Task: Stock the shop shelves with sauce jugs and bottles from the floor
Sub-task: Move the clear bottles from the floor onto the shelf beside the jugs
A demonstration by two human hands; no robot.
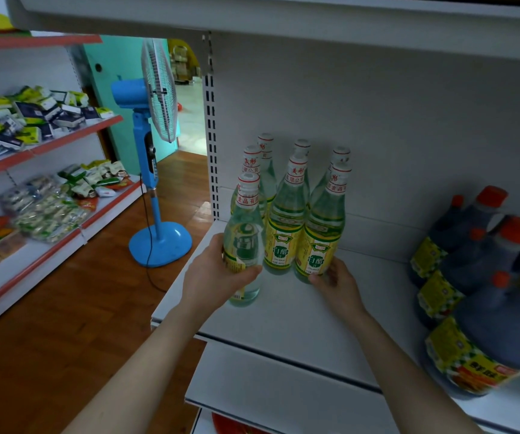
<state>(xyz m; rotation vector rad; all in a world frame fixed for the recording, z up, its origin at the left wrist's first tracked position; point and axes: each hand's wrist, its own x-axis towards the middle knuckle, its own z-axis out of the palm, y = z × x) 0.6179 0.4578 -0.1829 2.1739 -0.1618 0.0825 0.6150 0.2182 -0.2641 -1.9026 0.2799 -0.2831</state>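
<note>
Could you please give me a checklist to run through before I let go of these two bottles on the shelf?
1. The left hand grips the front-left bottle: ok.
2. That bottle's label faces forward like its neighbours': not ok, it is turned away.
3. Its base sits flat on the shelf: cannot tell.
4. The right hand holds the front-right bottle low down: ok.
5. The caps are on every visible bottle: ok.
6. Bare shelf remains between the bottles and the dark jugs: ok.
</note>
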